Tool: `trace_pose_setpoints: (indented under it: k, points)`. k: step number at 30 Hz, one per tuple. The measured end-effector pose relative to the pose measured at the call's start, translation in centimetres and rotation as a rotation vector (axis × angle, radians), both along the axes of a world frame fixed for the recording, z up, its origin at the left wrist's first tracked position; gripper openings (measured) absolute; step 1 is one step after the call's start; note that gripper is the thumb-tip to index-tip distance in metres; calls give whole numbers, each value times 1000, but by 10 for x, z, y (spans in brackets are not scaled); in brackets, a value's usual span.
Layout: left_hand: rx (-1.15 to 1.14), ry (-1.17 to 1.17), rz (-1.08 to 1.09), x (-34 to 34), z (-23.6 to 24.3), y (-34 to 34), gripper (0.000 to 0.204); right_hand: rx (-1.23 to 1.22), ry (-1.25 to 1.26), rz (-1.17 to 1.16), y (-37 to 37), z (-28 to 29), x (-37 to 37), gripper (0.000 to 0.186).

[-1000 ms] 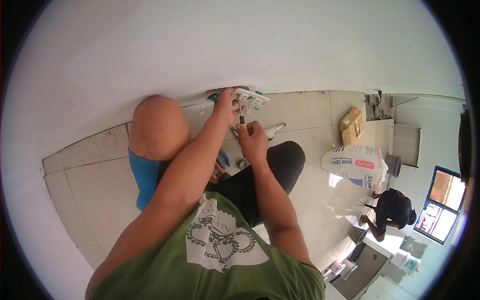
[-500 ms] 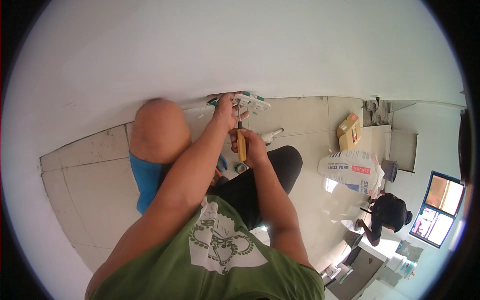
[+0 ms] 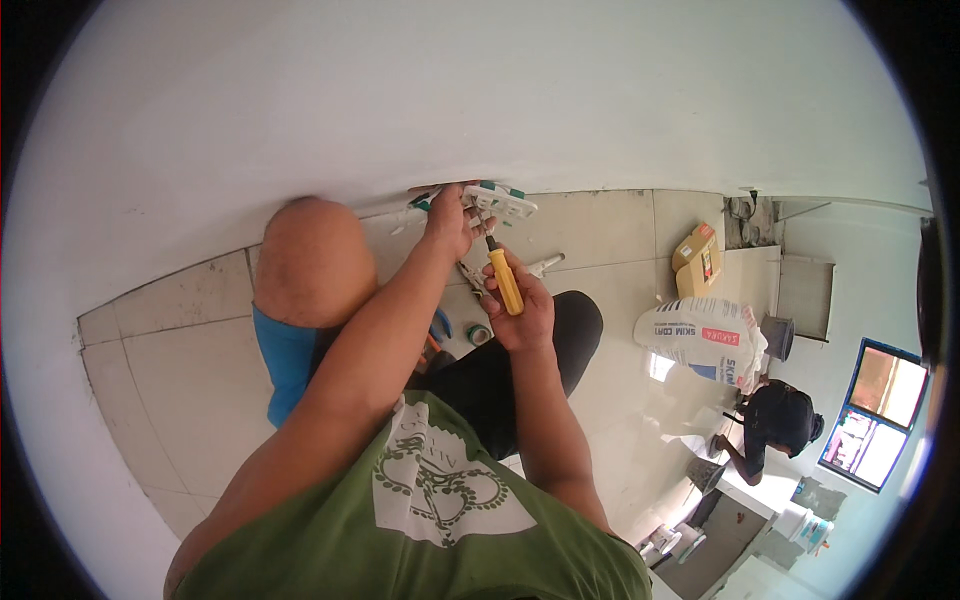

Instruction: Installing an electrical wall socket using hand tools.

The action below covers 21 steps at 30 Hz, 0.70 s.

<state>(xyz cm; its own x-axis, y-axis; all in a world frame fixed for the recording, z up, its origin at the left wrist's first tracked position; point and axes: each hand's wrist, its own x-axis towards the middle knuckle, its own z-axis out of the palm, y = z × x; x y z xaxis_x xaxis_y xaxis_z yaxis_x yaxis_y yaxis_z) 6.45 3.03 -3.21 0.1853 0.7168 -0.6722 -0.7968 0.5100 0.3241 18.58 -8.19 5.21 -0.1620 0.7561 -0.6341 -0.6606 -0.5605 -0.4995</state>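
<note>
My left hand (image 3: 449, 218) grips a white wall socket plate (image 3: 500, 201) low on the white wall, just above the floor. My right hand (image 3: 520, 305) holds a yellow-handled screwdriver (image 3: 503, 278), its dark tip pointing up toward the plate. Green and other wires show behind the plate at the wall. Both arms reach forward over my raised left knee (image 3: 312, 258).
A roll of green tape (image 3: 479, 334), pliers (image 3: 472, 276) and a blue-handled tool (image 3: 441, 325) lie on the tiled floor near my legs. A white sack (image 3: 705, 340) and a cardboard box (image 3: 697, 260) stand to the right. Another person (image 3: 772, 425) crouches far right near a window.
My right hand has drawn the screwdriver slightly down and back from the socket plate. My left hand stays on the plate.
</note>
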Motion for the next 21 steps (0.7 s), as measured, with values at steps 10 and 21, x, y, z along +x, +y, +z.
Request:
trace_pose_setpoints:
  k: [10, 21]
  points:
    - [16, 15, 8, 2, 11, 1, 26, 22, -420, 78, -11, -32, -6, 37]
    - [20, -38, 32, 4, 6, -1, 24, 84, 341, -36, -23, -38, 15, 44]
